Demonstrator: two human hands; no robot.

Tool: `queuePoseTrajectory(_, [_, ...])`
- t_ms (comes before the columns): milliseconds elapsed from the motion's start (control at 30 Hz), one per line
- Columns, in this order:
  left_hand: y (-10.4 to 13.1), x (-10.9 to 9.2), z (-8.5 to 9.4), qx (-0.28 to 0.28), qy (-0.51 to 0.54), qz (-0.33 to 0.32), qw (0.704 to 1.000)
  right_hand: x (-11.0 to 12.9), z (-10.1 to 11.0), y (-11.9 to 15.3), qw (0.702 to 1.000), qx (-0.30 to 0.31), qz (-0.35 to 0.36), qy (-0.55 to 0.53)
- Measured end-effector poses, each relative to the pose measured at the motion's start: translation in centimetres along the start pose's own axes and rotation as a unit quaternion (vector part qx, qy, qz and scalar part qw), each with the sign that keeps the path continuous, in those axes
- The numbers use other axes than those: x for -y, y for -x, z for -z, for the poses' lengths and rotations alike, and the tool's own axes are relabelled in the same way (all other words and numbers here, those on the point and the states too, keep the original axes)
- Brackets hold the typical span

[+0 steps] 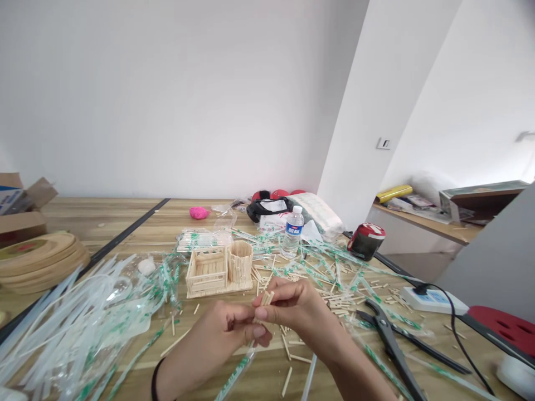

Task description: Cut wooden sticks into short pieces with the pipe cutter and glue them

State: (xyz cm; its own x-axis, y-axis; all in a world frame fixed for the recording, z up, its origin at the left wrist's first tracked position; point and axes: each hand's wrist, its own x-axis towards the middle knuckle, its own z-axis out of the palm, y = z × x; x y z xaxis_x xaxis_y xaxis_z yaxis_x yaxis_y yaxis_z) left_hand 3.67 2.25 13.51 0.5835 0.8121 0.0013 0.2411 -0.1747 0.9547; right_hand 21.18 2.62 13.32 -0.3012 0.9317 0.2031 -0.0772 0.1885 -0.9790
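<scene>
A blue-labeled water bottle (pixel 291 236) is standing toward the far side of a wood-grain desk (pixel 104 216), while a bright pink bundle (pixel 199 213) is lying farther left, near the white wall (pixel 188 111). An open cardboard box (pixel 19 225) is sitting at far left, beyond a round tan stack (pixel 45 264). At right, a red-and-black container (pixel 366 241) is resting near a white power strip (pixel 437 301), which is holding a black plug (pixel 422 289).
</scene>
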Motion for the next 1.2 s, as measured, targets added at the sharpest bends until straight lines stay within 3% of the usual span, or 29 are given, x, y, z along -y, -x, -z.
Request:
queuePoseTrajectory(167, [-0.2, 0.4, -0.5, 0.006, 0.060, 0.007, 0.998, 0.0, 0.1, 0.2, 1.000, 0.004, -0.010, -0.019])
queuePoseTrajectory(367, [-0.3, 0.3, -0.8, -0.041, -0.004, -0.012, 0.999, -0.4, -0.5, -0.2, 1.000, -0.009, 0.005, -0.013])
queuePoseTrajectory(500, [-0.1, -0.2, -0.5, -0.059, -0.053, -0.008, 0.997, 0.8, 0.0, 0.3, 0.995, -0.022, 0.034, 0.093])
queuePoseTrajectory(600, [0.2, -0.6, 0.0, -0.066, -0.076, 0.012, 0.995, 1.7, 2.9, 1.4, 0.977, -0.001, 0.015, 0.211])
queuePoseTrajectory(667, [0.3, -0.6, 0.4, -0.066, -0.060, 0.033, 0.995, 1.3, 6.3, 2.9, 0.945, -0.022, -0.059, 0.322])
queuePoseTrajectory(733, [0.4, -0.5, 0.7, -0.059, -0.038, 0.040, 0.997, 0.1, 10.4, 4.9, 0.871, -0.086, -0.186, 0.447])
queuePoseTrajectory(833, [0.4, 0.0, 0.9, -0.035, -0.023, 0.035, 0.999, -2.6, 16.1, 8.6, 0.782, -0.147, -0.310, 0.520])
queuePoseTrajectory(900, [0.3, 0.3, 0.7, -0.014, -0.027, 0.031, 0.999, -4.3, 18.5, 10.8, 0.719, -0.162, -0.390, 0.552])
queuePoseTrajectory(967, [0.3, 0.5, 0.4, 0.005, -0.036, 0.019, 0.999, -5.7, 19.8, 12.2, 0.665, -0.174, -0.435, 0.582])
queuePoseTrajectory(1033, [0.3, 0.4, 0.0, 0.018, -0.037, 0.005, 0.999, -6.5, 20.2, 12.8, 0.630, -0.178, -0.451, 0.606])
queuePoseTrajectory(1100, [0.5, 0.3, -0.3, 0.030, -0.025, -0.003, 0.999, -7.0, 20.3, 12.6, 0.615, -0.175, -0.451, 0.623])
queuePoseTrajectory(1200, [1.1, 0.5, -0.5, 0.035, -0.001, -0.007, 0.999, -6.7, 20.2, 11.8, 0.614, -0.174, -0.433, 0.636])
